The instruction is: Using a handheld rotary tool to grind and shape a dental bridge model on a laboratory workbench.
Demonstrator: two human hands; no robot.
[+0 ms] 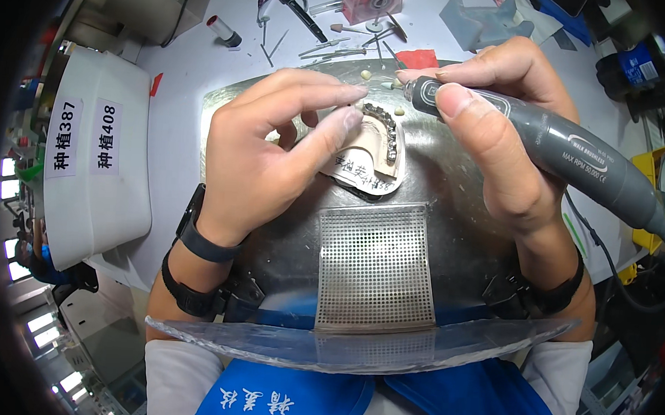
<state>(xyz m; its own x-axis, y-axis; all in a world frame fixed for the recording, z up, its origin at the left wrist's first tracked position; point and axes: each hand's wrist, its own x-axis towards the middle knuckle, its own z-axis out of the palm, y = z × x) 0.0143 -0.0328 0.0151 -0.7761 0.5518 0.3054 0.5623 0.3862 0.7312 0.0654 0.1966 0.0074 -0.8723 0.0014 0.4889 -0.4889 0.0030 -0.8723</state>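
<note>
My right hand (513,134) is wrapped round a dark grey rotary handpiece (576,149). The handpiece's small pointed bit reaches left over the metal surface. My left hand (268,140) is pinched at the thumb and index fingertips, beside a plaster dental model (380,154). Whatever lies between those fingertips is too small and covered to make out. Along the model's arch runs a dark metal tooth framework (385,128); its left part is hidden by my left hand. Small tooth-coloured crowns (399,112) lie loose just beyond the model.
A perforated metal grille (374,270) is set in the dark metal work surface (285,243) before me, above a clear shield (363,344). Burs and tools (337,52) lie at the back near a red block (372,1). A white bin (124,159) stands left; the handpiece cable (615,271) hangs right.
</note>
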